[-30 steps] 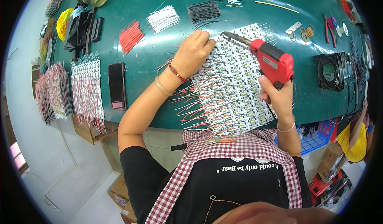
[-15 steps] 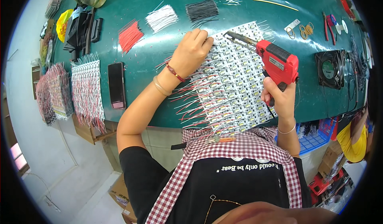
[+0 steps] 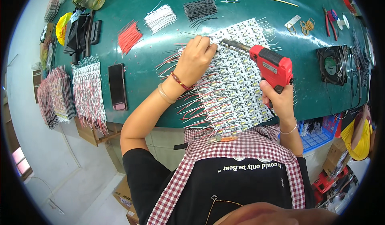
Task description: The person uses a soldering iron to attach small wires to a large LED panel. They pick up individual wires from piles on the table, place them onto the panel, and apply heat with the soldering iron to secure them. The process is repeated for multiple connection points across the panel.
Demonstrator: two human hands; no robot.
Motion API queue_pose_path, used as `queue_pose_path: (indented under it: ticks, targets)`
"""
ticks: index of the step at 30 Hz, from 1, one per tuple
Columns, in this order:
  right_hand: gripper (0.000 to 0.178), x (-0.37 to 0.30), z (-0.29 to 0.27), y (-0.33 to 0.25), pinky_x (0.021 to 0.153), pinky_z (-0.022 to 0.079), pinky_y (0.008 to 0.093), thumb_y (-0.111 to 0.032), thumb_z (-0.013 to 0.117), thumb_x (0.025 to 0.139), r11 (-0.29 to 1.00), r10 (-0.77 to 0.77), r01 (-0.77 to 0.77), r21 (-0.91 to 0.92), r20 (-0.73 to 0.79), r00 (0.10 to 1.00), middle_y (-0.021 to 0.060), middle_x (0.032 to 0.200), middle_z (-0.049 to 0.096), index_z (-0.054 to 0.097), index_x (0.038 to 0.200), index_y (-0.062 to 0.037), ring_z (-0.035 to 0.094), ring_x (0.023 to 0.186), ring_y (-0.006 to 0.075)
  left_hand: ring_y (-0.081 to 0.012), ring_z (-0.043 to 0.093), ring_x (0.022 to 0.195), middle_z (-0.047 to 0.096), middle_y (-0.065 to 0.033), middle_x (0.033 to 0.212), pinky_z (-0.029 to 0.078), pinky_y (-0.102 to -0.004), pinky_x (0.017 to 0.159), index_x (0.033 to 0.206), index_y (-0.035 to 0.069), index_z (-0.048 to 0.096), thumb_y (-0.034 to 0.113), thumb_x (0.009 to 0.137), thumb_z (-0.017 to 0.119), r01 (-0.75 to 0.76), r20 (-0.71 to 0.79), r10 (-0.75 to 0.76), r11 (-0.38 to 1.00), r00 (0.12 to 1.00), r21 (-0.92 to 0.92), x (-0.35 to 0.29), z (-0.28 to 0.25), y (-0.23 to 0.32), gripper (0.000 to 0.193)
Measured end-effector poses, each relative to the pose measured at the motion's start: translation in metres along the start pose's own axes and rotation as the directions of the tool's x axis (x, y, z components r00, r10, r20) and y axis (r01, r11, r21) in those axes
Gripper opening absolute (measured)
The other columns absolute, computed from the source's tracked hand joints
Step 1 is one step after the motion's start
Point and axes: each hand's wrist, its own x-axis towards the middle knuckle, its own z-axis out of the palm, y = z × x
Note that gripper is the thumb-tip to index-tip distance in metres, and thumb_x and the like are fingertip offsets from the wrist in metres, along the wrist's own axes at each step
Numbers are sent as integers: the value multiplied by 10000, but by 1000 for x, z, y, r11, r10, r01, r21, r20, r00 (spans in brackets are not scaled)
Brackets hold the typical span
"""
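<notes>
A red and black soldering gun (image 3: 273,64) is gripped in my right hand (image 3: 280,98). Its dark tip touches or hovers just over the upper left part of a white LED circuit board panel (image 3: 244,84). Beside that tip, my left hand (image 3: 197,56) is closed in a pinch at the panel's left edge. A thin dark wire shows by its fingers, though the fingertips hide where it ends. Red and white wires (image 3: 192,115) fan out along the panel's left side, and short pale wires stick out at its upper right.
Red (image 3: 129,37), white (image 3: 160,19) and black wire bundles (image 3: 199,8) lie beyond my left hand. Left of my forearm are a phone (image 3: 117,86) and wired panels (image 3: 89,92). Pliers (image 3: 330,24), rubber bands (image 3: 307,26) and a black fan (image 3: 332,65) sit at the right.
The soldering gun has moved left and slightly nearer to me, its tip now close to my left fingers. My left hand has shifted slightly nearer to me.
</notes>
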Motion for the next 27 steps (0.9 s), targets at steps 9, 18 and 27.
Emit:
queue_pose_path:
  ticks: [9, 18, 27]
  targets:
    - [182, -4, 3, -2, 412, 384, 222, -155, 695, 812, 997, -22, 20, -71, -28, 999, -18, 539, 518, 594, 805, -4, 478, 432, 55, -249, 485, 772, 455, -96, 800, 431, -340, 686, 904, -2, 607, -28, 669, 568, -17, 31, 16, 1000, 999, 8, 6, -4, 3, 240]
    - [171, -3, 0, 6, 419, 376, 215, -136, 700, 806, 989, -44, 43, -144, -2, 999, -15, 573, 535, 592, 840, -8, 479, 448, 51, -241, 482, 777, 455, -90, 811, 430, -340, 694, 902, 10, 605, 8, 700, 565, -37, 45, 37, 999, 998, 5, 7, -7, 1, 206]
    - [150, -15, -5, -7, 411, 398, 201, -132, 666, 838, 997, -21, 23, 71, -27, 999, 2, 573, 558, 592, 852, -3, 523, 457, 63, -244, 490, 795, 470, -94, 826, 430, -345, 715, 886, 9, 603, 30, 736, 561, -54, 78, 51, 998, 996, 44, 7, -7, 3, 157]
